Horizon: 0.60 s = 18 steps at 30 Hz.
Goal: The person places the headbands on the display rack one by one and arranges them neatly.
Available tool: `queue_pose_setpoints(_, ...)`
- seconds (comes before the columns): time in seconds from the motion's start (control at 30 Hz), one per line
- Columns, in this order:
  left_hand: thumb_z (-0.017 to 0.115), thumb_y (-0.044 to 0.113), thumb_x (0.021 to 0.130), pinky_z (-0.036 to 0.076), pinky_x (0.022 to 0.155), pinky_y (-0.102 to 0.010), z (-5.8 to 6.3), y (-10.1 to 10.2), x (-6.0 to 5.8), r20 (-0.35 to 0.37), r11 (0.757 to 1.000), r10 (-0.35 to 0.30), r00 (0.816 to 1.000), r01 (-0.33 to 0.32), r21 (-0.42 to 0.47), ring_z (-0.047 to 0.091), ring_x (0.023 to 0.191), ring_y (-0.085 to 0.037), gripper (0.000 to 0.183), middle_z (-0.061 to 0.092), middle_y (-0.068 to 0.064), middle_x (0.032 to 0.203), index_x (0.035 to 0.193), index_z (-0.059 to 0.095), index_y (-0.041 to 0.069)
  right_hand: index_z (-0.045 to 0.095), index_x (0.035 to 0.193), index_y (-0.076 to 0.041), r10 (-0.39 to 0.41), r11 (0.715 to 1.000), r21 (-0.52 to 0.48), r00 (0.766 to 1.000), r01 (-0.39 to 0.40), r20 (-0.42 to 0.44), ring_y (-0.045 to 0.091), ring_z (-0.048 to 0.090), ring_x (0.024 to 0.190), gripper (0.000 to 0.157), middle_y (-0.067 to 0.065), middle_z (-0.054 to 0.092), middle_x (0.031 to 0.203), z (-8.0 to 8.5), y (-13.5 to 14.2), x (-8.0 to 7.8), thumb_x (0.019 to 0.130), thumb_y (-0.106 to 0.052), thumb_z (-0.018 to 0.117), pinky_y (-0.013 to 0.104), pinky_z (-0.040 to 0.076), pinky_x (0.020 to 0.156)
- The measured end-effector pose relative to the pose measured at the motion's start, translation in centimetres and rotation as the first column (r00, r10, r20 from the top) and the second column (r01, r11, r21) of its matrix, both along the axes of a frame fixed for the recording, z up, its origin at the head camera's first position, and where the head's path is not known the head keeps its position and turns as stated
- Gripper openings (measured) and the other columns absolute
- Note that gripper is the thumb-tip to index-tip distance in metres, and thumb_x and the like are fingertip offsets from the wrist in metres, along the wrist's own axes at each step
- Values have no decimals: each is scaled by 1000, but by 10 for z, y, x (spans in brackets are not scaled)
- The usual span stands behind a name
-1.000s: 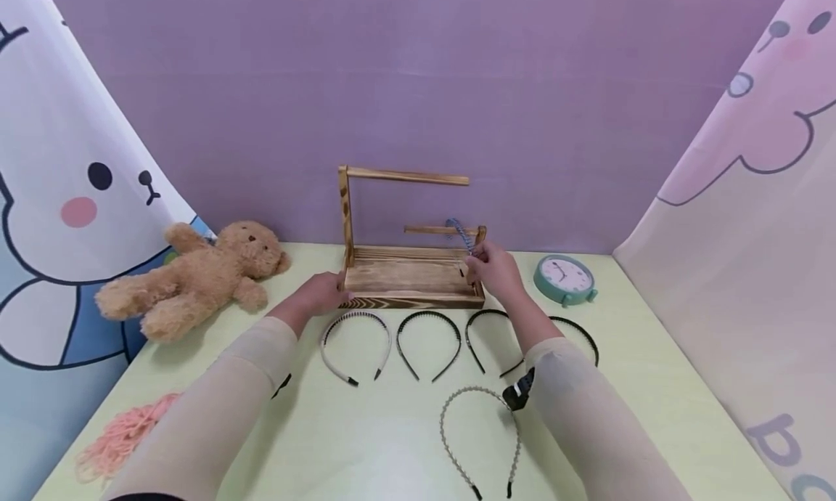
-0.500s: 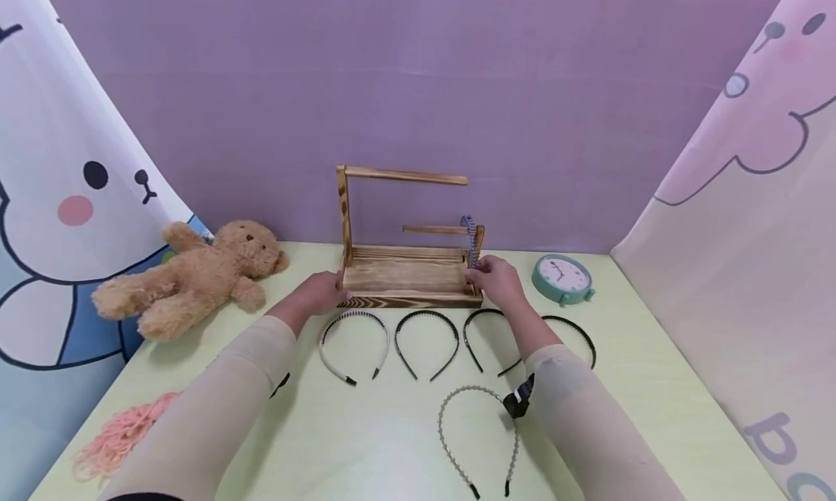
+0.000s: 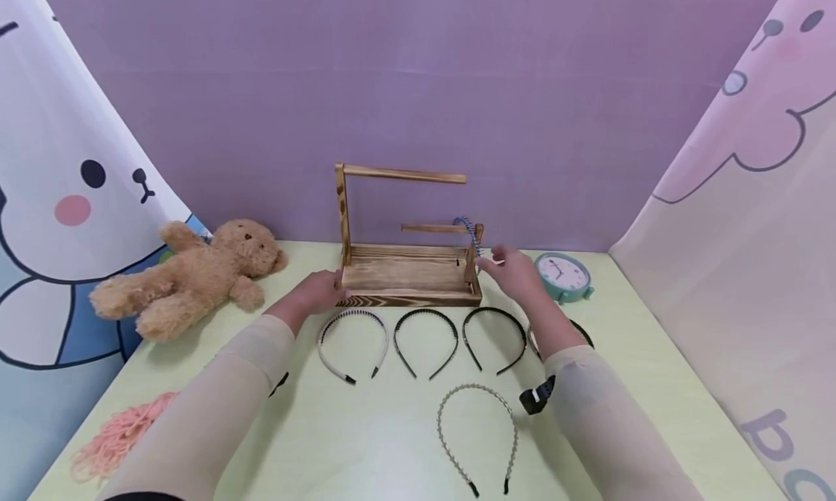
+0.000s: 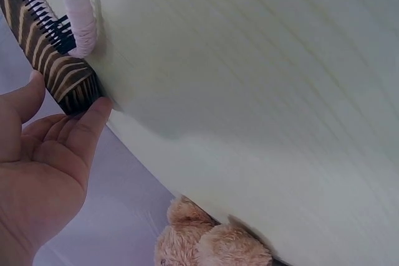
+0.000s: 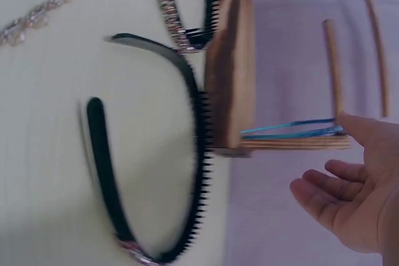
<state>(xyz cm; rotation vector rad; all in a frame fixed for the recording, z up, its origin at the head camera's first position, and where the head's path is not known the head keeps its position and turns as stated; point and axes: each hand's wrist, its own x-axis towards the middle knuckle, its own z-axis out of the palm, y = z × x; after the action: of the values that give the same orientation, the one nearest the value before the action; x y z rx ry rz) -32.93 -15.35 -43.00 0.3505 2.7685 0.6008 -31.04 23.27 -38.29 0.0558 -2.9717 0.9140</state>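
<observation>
A wooden rack (image 3: 405, 299) with a tray base and two horizontal bars stands at the back of the table. My left hand (image 3: 315, 292) grips its left front corner, thumb on one side and fingers on the other, as the left wrist view shows. A blue headband (image 3: 467, 223) hangs over the lower bar (image 3: 427, 228), close to the right post. Beside that post is my right hand (image 3: 519, 274); in the right wrist view its thumb is at the headband, contact unclear, and the other fingers are loosely spread. The upper bar (image 3: 405, 174) carries nothing.
Before the rack lie a white headband (image 3: 324, 352), black headbands (image 3: 427, 312) (image 3: 494, 310) and another partly under my right arm. A beaded headband (image 3: 440, 421) lies nearer. Around them are a teddy bear (image 3: 209, 276), pink yarn (image 3: 120, 436) and a green clock (image 3: 563, 276).
The blue headband has moved right along the lower bar to the post. My right hand has loosened from it and shifted right. My left hand stays on the rack.
</observation>
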Motion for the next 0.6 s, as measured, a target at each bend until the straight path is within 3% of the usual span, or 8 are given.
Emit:
queue_pose_setpoints(0.13, 48, 30, 104, 40, 106, -52, -1, 0, -1, -2, 1000, -1, 1000, 1, -9, 44, 134, -42, 65, 43, -28, 146, 153, 23, -6, 56, 126, -10, 49, 996, 76, 999, -49, -1, 30, 63, 107, 58, 10, 65, 121, 21, -6, 24, 95, -59, 53, 46, 52, 85)
queue_pose_setpoints(0.27, 49, 30, 103, 38, 108, -53, 0, -2, -1, 1, 1000, 2, 1000, -2, -7, 43, 135, -43, 66, 42, -29, 147, 153, 23, -5, 64, 107, -17, 181, 969, 151, 977, -196, 109, 20, 64, 85, 49, 1, 68, 95, 31, -21, 58, 91, -63, 55, 36, 52, 70)
queue_pose_setpoints(0.43, 50, 29, 103, 35, 111, -54, 2, -1, -1, -27, 1000, -18, 999, 18, -4, 42, 135, -45, 65, 43, -30, 145, 151, 25, -7, 66, 87, -19, 320, 900, 194, 894, -391, 314, 15, 62, 66, 42, -3, 65, 74, 17, -43, 110, 90, -61, 57, 30, 51, 59)
queue_pose_setpoints(0.6, 50, 28, 103, 34, 112, -54, 1, 0, 0, -23, 1000, -23, 999, 23, -12, 41, 135, -45, 64, 44, -30, 145, 151, 26, -7, 64, 77, -19, 406, 805, 238, 797, -544, 448, 11, 60, 56, 40, -8, 62, 69, -6, -69, 159, 87, -57, 63, 24, 49, 55)
